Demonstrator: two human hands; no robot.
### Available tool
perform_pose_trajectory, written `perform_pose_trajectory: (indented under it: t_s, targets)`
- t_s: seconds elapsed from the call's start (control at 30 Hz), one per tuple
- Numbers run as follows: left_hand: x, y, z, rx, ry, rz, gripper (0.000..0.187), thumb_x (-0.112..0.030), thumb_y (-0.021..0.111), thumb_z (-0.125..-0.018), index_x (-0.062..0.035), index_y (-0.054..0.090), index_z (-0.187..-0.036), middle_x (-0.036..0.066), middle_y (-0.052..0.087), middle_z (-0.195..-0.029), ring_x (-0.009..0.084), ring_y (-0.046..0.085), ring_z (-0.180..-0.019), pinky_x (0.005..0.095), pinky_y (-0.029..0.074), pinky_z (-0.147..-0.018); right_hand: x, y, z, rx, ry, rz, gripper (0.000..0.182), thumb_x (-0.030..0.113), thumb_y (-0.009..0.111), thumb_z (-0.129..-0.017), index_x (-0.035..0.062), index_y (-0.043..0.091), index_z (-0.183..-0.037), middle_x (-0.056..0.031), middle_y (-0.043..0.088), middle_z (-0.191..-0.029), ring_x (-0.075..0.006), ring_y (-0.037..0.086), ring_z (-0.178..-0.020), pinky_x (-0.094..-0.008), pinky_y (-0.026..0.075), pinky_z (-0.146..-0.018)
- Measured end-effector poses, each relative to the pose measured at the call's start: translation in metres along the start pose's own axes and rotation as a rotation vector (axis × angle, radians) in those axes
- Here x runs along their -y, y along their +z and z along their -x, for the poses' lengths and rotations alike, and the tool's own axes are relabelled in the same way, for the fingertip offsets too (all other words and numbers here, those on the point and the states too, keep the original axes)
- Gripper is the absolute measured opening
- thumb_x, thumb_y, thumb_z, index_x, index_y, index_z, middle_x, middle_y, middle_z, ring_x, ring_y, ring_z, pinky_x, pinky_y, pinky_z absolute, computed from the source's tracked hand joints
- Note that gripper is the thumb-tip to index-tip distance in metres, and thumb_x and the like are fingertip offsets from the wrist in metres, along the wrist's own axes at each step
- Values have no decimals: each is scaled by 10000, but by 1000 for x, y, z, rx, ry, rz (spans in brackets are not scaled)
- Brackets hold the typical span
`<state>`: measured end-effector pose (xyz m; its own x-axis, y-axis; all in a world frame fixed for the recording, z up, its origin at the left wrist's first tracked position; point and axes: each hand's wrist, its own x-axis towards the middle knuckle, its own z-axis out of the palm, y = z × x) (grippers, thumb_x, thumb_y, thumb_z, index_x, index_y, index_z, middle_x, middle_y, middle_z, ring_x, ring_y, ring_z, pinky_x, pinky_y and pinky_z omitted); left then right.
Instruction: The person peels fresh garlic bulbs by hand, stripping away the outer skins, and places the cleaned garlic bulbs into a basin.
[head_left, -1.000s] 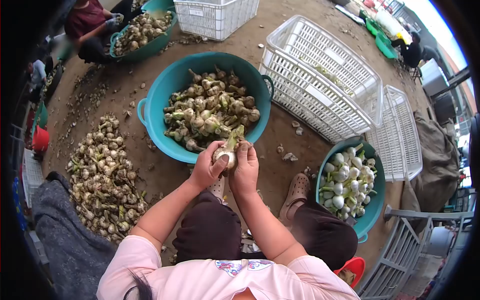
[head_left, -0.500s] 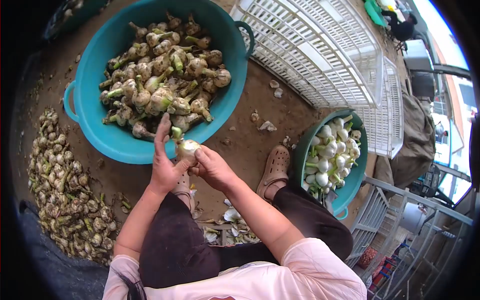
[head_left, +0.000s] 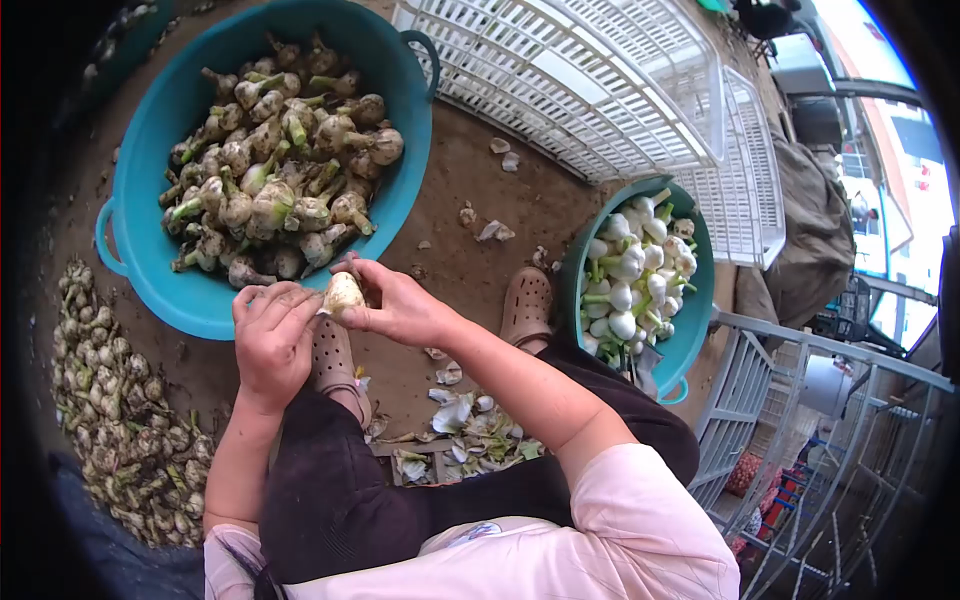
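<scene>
My right hand point(head_left: 405, 305) is closed round a garlic bulb point(head_left: 343, 293), thumb along its near side. My left hand point(head_left: 272, 345) meets the bulb's left edge with its fingers curled and pressed together, and a pale scrap of skin shows at the fingertips. Both hands are above the near rim of a large teal tub point(head_left: 205, 318), which is heaped with soil-stained garlic bulbs point(head_left: 270, 205). To the right, a smaller teal tub point(head_left: 692, 350) holds cleaner white garlic point(head_left: 625, 295) with trimmed stems.
White plastic crates point(head_left: 570, 90) stand behind the tubs. Dirty garlic point(head_left: 120, 390) is piled on the ground at left. Peeled skins point(head_left: 480, 435) lie between my legs, near my clogs point(head_left: 527, 305). A metal rack point(head_left: 800, 400) stands at right.
My left hand has gone from outstretched fingers to curled ones against the bulb. The bulb has turned in my right hand, its green stem now out of sight. The view has shifted slightly.
</scene>
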<state>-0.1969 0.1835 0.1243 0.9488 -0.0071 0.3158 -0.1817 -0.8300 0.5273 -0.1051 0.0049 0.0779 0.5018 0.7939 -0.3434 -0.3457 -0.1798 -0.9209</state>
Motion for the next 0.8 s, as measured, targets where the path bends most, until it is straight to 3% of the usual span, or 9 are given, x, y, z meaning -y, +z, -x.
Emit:
perform_pose_trajectory:
  t_s: [0.1,0.17,0.27,0.4,0.43,0.57,0.63,0.7,0.8]
  targets:
    - [20,12,18,87,-259,150,59,-81,660,-786,-30,660,-816,65,665,-824,226,628,-765,335,449,-696,-6,0,2,-21,-116,286,622,172,806,-721,55,494,-1247,-75,546,-1210,-186,560,-1049,-309,456,-912]
    - [34,19,22,180,-817,712,111,-122,640,-858,-15,648,-829,46,666,-806,163,630,-694,306,476,-639,-1,-2,2,-10,-470,700,539,71,815,-625,88,547,-1092,-87,576,-1206,-262,584,-1017,-331,481,-884]
    - [57,34,34,9,-1227,1583,176,-152,597,-912,14,616,-966,57,662,-849,129,629,-687,253,518,-634,-10,-4,-7,-162,-743,888,397,-5,775,-594,89,534,-895,-62,620,-1165,-276,585,-1018,-358,507,-838]
    - [50,51,42,-46,-1196,1822,206,-179,541,-950,-15,585,-1067,52,650,-929,121,624,-778,260,520,-627,-31,16,-4,-265,-437,483,538,31,802,-608,73,588,-1099,-120,589,-1177,-328,554,-1066,-366,493,-850]
    - [44,56,41,-101,-1258,1791,199,-180,537,-952,-22,591,-1062,51,650,-920,126,622,-760,260,514,-631,-23,22,-6,-311,-557,755,508,52,809,-613,70,605,-1078,-117,583,-1173,-309,538,-1072,-380,474,-872]
    - [37,65,44,-73,-1166,1864,190,-185,537,-956,-24,602,-1034,49,648,-902,119,616,-757,252,497,-618,-27,33,-5,-542,-694,1022,402,39,789,-637,57,627,-1004,-127,595,-1115,-286,550,-934,-364,474,-820]
    - [33,63,44,-46,-1130,1871,191,-187,539,-957,-18,607,-1015,50,648,-893,116,613,-757,246,488,-614,-37,30,-2,-542,-562,581,291,39,758,-716,48,613,-968,-96,601,-1004,-228,564,-860,-315,478,-760]
    - [21,50,33,105,-823,1272,175,-180,552,-950,-18,620,-957,37,645,-862,102,602,-748,253,473,-610,-30,28,-2,-683,-231,-289,152,137,669,-877,25,574,-916,7,558,-839,-83,510,-742,-215,422,-659]
    - [7,47,27,419,-34,664,119,-190,646,-847,-75,646,-877,62,600,-763,237,593,-695,310,457,-596,-41,0,-7,-793,-102,-609,209,236,624,-919,33,576,-939,23,557,-820,-59,484,-673,-198,395,-593]
